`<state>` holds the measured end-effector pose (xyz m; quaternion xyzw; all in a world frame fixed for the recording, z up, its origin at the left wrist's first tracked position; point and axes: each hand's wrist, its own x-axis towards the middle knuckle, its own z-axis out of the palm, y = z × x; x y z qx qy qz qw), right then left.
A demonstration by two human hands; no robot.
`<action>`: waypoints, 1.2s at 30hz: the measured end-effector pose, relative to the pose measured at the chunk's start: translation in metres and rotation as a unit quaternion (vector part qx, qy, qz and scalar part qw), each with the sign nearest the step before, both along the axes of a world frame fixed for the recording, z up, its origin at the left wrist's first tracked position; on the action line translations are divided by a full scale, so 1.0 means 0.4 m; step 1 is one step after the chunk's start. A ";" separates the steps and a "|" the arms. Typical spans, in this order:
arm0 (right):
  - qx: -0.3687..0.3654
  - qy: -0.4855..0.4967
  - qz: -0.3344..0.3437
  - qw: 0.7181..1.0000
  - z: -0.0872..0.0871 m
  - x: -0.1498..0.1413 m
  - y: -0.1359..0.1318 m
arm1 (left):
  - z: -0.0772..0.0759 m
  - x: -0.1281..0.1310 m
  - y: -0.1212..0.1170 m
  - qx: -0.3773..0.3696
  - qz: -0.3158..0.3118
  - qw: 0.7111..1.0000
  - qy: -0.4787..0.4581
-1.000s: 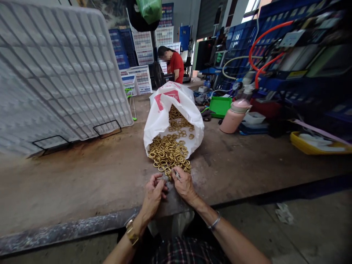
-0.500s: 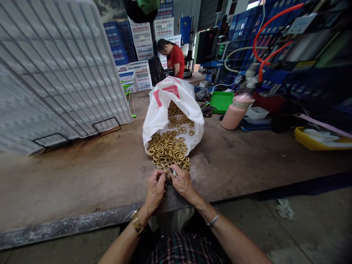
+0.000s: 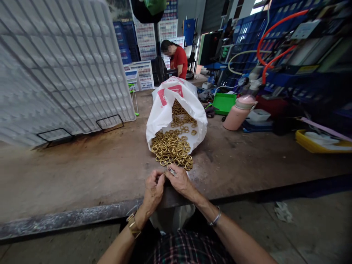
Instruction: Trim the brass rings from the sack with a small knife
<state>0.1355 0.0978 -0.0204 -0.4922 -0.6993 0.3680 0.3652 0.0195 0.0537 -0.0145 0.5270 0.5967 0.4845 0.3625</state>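
A white plastic bag [image 3: 165,110] lies open on the worn workbench [image 3: 82,172], spilling a heap of brass rings [image 3: 172,148] toward me. My left hand [image 3: 153,191] and my right hand [image 3: 180,180] meet just in front of the heap, fingertips together. My right hand pinches a small metallic piece [image 3: 172,171]. My left hand's fingers are curled against it; what they hold is hidden. A gold watch sits on my left wrist, a metal bangle on my right.
A big white grid tray [image 3: 55,66] leans at the left. A pink flask [image 3: 238,113], a green tray [image 3: 224,102] and a yellow tray [image 3: 316,143] stand at the right. A person in red [image 3: 178,60] works at the back among stacked crates.
My two hands have come together in front of the ring heap; they were slightly apart a second ago. The view shifted a little.
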 end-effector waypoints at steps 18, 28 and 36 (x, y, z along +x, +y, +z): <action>-0.028 0.015 0.081 0.996 0.021 -0.071 -0.016 | 0.030 -0.078 -0.072 -0.113 -0.015 0.935 -0.337; 0.119 -0.248 0.131 0.952 -0.033 -0.054 -0.034 | 0.021 -0.090 -0.061 -0.103 0.026 0.958 -0.265; 0.126 -0.272 0.141 0.944 -0.033 -0.060 -0.026 | 0.001 -0.093 -0.055 -0.103 0.029 0.964 -0.244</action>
